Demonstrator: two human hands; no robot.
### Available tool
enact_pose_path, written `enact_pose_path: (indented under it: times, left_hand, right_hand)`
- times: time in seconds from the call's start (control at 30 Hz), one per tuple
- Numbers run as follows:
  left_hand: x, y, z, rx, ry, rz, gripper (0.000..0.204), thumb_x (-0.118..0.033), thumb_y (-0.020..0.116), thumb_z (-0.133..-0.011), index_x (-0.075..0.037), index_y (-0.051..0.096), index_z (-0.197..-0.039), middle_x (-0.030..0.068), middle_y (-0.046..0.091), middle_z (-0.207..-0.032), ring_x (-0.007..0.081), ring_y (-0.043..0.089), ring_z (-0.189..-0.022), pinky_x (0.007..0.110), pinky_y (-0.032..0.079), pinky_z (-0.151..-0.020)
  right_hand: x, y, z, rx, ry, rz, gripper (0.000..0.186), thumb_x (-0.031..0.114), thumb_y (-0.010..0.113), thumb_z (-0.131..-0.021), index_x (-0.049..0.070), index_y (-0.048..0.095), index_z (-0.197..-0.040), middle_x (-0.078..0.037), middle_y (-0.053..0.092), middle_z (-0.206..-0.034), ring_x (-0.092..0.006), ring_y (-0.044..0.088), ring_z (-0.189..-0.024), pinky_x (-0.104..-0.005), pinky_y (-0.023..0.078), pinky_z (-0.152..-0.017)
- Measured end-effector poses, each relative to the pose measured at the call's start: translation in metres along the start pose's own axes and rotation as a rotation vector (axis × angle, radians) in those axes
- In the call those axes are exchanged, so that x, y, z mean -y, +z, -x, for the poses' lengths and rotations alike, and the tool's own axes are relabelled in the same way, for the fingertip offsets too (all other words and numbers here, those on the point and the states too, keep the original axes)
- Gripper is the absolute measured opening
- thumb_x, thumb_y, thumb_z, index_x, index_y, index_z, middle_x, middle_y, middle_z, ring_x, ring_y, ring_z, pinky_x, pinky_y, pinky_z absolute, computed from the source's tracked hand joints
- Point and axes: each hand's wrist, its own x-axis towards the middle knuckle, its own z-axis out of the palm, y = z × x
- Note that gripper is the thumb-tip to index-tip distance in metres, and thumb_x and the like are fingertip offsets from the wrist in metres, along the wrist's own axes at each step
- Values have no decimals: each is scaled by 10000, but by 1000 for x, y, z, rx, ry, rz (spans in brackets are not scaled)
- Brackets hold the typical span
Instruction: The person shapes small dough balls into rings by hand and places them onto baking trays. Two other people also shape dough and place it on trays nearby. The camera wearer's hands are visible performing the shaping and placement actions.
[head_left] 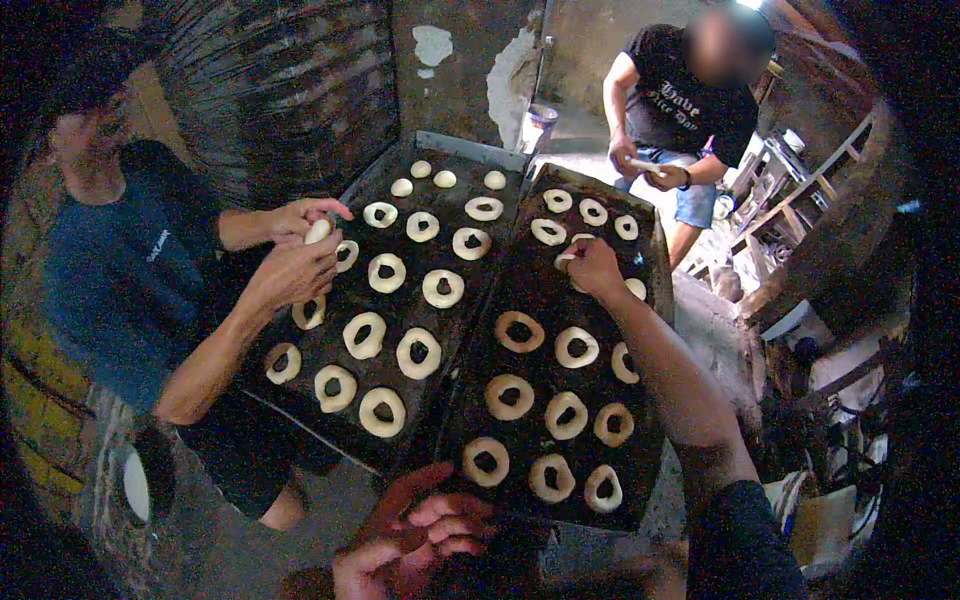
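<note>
Left tray (405, 308): dark, raised metal lip at far end; side by side with right tray.
Left load: pale dough rings (403, 355), flat, loose rows, spaced apart; four dough balls (444, 179) grouped toward far end.
Right tray (543, 375): dark, running near to far.
Right load: more flat rings, paler at far end; tan rings (491, 398) down left side.
Right edge: pale dough piece (637, 286), partly hidden.

Right grip (594, 268) pinched, arm (688, 390) outstretched; left grip (418, 528) loosely curled.
</note>
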Motion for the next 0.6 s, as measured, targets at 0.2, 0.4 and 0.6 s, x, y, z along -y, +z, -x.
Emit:
enact_pose_path:
  times: [0.2, 0.4, 0.6]
  left_hand:
    - [-9, -36, -23, 126, 75, -147, 546, -289, 461, -1031, -35, 341, -1499, 236, 395, -1461, 365, 539, -1201, 447, 487, -981]
    - [-13, -41, -31, 346, 353, -321, 559, -381, 490, -1028, -55, 411, -1475, 225, 184, -1582, 374, 488, -1245, 420, 523, -938]
    - [-10, -22, -13, -74, -77, -172, 556, -255, 576, -878, -82, 467, -1395, 177, 597, -1280, 310, 608, -1129, 442, 497, -920]
  right_hand:
    - [-76, 82, -57, 76, 105, 105, 306, 279, 743, -742, 26, 721, -914, -197, 684, -744, -324, 680, -695, -448, 535, -655]
    - [-109, 60, -35, -140, -329, 802, 280, 265, 681, -812, 63, 689, -1006, -221, 682, -947, -375, 671, -885, -474, 540, -792]
    - [-80, 14, 24, 141, -63, 153, 283, 134, 745, -788, 81, 593, -1021, -184, 667, -850, -325, 676, -840, -430, 535, -738]
